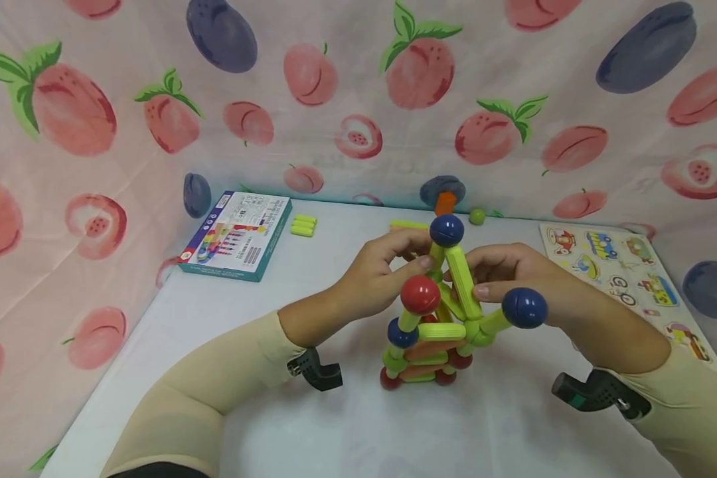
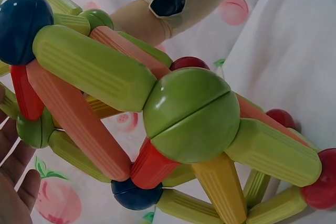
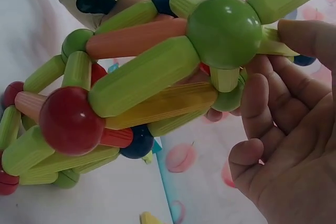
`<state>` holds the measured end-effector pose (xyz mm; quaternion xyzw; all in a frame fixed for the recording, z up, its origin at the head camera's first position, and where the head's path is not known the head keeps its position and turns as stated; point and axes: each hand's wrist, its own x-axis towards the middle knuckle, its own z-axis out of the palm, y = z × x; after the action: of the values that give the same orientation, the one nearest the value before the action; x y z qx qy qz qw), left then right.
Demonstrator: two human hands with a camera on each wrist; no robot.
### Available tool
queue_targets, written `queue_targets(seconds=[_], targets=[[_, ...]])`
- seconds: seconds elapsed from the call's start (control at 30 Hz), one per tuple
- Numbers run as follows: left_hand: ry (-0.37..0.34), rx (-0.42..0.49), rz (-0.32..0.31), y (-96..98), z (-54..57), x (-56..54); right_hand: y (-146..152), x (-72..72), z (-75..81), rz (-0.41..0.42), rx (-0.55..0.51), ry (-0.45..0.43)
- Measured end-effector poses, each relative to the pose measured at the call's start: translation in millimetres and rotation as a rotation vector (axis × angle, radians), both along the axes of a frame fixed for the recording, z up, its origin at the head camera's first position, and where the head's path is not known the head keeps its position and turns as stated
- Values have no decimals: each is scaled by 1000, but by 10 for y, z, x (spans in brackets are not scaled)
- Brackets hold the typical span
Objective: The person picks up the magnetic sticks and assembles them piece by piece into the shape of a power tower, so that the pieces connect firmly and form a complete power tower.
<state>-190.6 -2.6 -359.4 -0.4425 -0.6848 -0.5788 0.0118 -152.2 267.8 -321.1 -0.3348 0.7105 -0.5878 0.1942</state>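
A tower of magnetic sticks and balls (image 1: 442,332) stands on the table, with light green, orange, red and yellow sticks joined by coloured balls. My left hand (image 1: 385,269) is at its upper left, thumb and fingers pinching a green stick below the top blue ball (image 1: 446,230). From the right, my right hand (image 1: 508,269) pinches a light green stick (image 3: 274,43) between thumb and fingers, beside a green ball (image 3: 224,31). A red ball (image 1: 420,295) and another blue ball (image 1: 524,307) stick out toward the front. In the left wrist view, the left fingers (image 2: 16,156) show only at the edge.
A boxed set (image 1: 236,232) lies at the back left, beside several short green sticks (image 1: 303,226). Behind the tower are an orange stick (image 1: 445,202) and a loose green ball (image 1: 477,216). A picture board (image 1: 627,285) lies at the right. A fruit-print cloth (image 1: 358,86) hangs behind.
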Motion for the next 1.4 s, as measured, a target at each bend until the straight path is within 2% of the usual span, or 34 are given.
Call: queue_targets(seconds=[0.07, 0.13, 0.23, 0.3, 0.4, 0.5, 0.53, 0.63, 0.7, 0.83, 0.9, 0.97, 1.07, 1.2, 1.3, 1.37, 1.4], targets=[[-2, -1, -11, -3, -1, -5, 3, 13, -32, -23, -34, 16], [-25, -17, -31, -13, -5, -12, 14, 36, -113, -63, -132, 45], [-104, -68, -78, -49, -33, -30, 32, 96, -358, -101, -344, 190], [-161, -119, -92, -90, -58, -36, 35, 158, -563, -101, -428, 310], [-197, -179, -99, -161, -105, -51, 20, 285, -793, -153, -385, 477], [-188, -210, -81, -238, -131, -54, -10, 375, -886, -246, -295, 557], [-179, -213, -73, -266, -135, -53, -20, 394, -890, -272, -284, 558], [-165, -209, -39, -364, -141, -30, -50, 429, -859, -350, -264, 514], [-161, -192, -21, -441, -148, -3, -72, 440, -812, -403, -241, 440], [-137, -133, -12, -577, -177, 81, -128, 391, -700, -473, -213, 200], [-113, -103, -16, -621, -201, 135, -167, 328, -651, -487, -202, 65], [-96, -82, -25, -642, -221, 201, -217, 241, -631, -487, -195, -29], [-78, -70, -33, -634, -223, 319, -306, 103, -651, -428, -258, -92], [-35, -69, -50, -573, -203, 447, -431, -53, -717, -222, -443, -105], [-2, -53, -77, -543, -218, 461, -482, -120, -746, -100, -529, -141], [19, -28, -116, -542, -239, 422, -475, -160, -761, -94, -518, -136], [20, -10, -136, -542, -256, 389, -469, -185, -760, -136, -477, -111]])
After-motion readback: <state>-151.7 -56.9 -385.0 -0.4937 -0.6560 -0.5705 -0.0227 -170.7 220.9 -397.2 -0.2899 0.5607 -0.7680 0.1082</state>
